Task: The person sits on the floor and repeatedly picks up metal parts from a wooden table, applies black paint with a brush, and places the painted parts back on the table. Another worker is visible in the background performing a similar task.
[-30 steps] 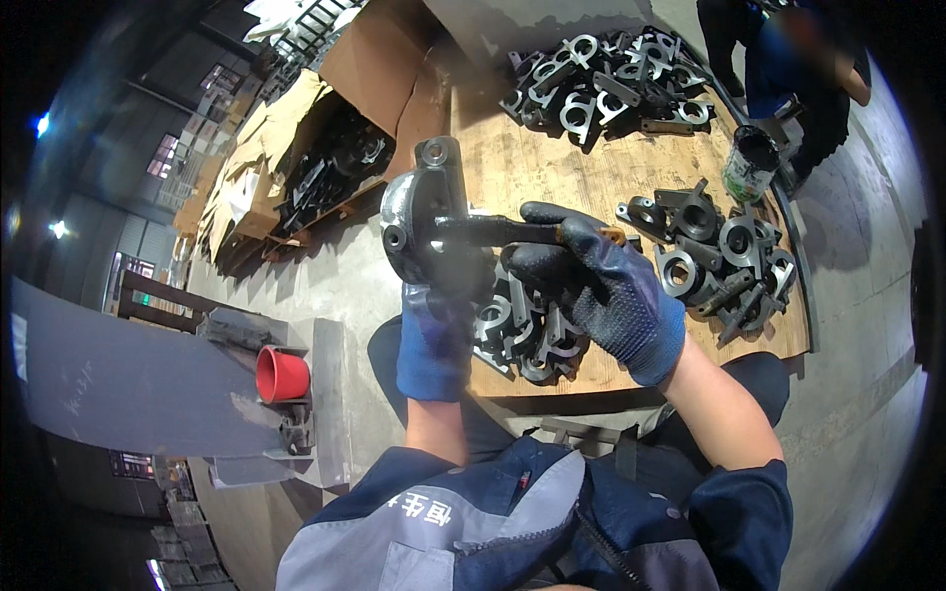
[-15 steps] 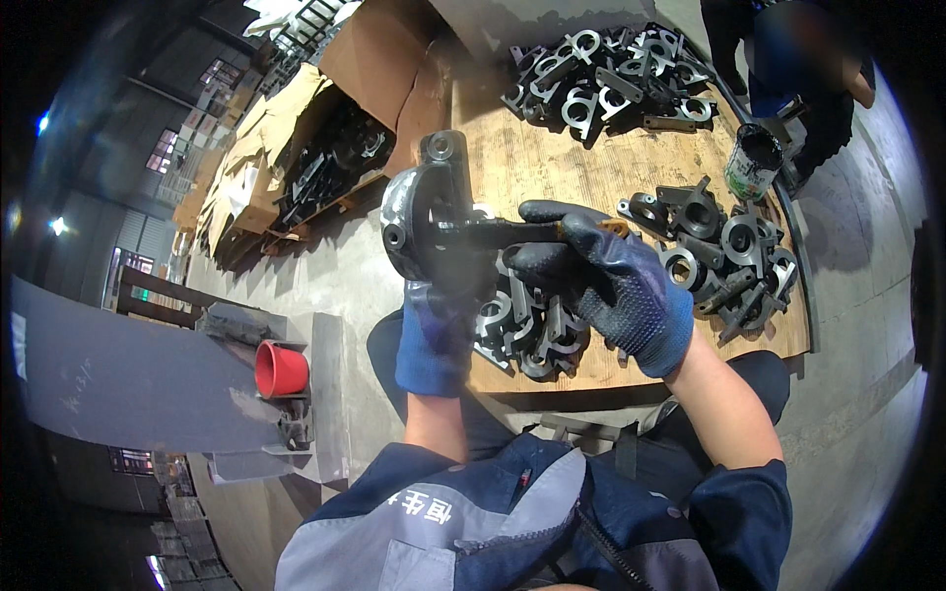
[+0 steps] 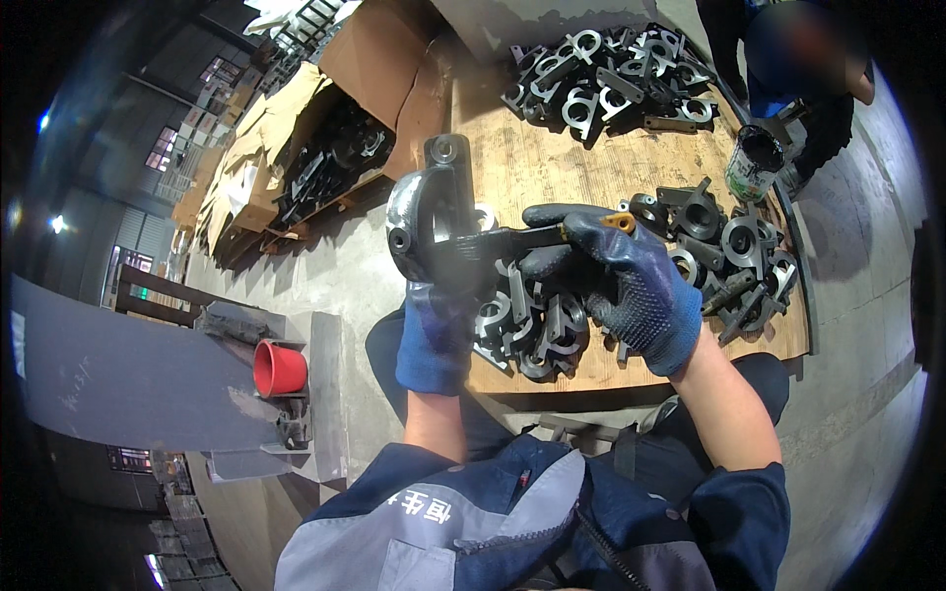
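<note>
My left hand (image 3: 434, 335), in a blue and black glove, holds up a dark metal ring bracket (image 3: 412, 212); most of its fingers are hidden behind the part. A lug with a hole stands at the bracket's top, and bare metal shows on its curved side. In my right hand (image 3: 641, 291), gloved alike, is a paintbrush (image 3: 618, 224) with a yellowish handle end that has a hole. Its black-coated far end reaches left to the bracket's opening; blur there hides whether they touch. Beneath my hands lie several metal brackets (image 3: 537, 330) on the wooden board (image 3: 512, 158).
Bracket piles lie at the far side (image 3: 601, 84) and right (image 3: 729, 246) of the board. A black-smeared paint can (image 3: 754, 163) stands near the right edge, close to another person (image 3: 808, 89). Left are an open carton (image 3: 379, 74) of dark parts and a red bucket (image 3: 280, 369).
The bracket has shifted slightly right in my left hand. My right hand has moved a little right and turned, so the brush's yellowish handle end shows more.
</note>
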### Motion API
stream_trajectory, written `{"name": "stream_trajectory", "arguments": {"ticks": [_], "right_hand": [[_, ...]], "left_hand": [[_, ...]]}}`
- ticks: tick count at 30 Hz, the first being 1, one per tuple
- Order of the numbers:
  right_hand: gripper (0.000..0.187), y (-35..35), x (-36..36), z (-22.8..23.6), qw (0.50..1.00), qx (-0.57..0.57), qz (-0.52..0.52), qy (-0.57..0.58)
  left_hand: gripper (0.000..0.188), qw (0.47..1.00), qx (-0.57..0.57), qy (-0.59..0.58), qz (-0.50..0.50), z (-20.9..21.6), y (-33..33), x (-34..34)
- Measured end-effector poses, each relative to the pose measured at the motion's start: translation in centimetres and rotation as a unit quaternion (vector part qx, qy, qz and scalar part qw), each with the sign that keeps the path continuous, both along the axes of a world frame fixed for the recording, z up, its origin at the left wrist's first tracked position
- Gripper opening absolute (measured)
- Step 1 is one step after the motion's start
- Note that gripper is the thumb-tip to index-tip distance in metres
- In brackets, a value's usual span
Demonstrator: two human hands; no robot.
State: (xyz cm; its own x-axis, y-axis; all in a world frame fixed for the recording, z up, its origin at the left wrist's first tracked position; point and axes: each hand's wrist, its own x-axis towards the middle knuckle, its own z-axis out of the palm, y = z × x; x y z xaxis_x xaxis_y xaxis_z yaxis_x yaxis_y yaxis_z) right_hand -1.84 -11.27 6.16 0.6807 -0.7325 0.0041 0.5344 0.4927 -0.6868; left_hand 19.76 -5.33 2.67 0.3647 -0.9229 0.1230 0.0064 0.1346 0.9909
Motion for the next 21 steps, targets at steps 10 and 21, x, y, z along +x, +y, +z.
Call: {"name": "stream_trajectory", "arguments": {"ticks": [10, 21], "right_hand": [[0.043, 0.3, 1.2, -1.3, 0.982, 0.123, 0.013, -0.139], [0.047, 0.7, 1.7, -2.4, 0.981, 0.115, -0.027, -0.153]], "left_hand": [[0.019, 0.995, -0.006, 0.081, -0.050, 0.5, -0.1, -1.0], [0.026, 0.998, 0.004, -0.057, 0.023, -1.2, -0.1, -0.3]]}}
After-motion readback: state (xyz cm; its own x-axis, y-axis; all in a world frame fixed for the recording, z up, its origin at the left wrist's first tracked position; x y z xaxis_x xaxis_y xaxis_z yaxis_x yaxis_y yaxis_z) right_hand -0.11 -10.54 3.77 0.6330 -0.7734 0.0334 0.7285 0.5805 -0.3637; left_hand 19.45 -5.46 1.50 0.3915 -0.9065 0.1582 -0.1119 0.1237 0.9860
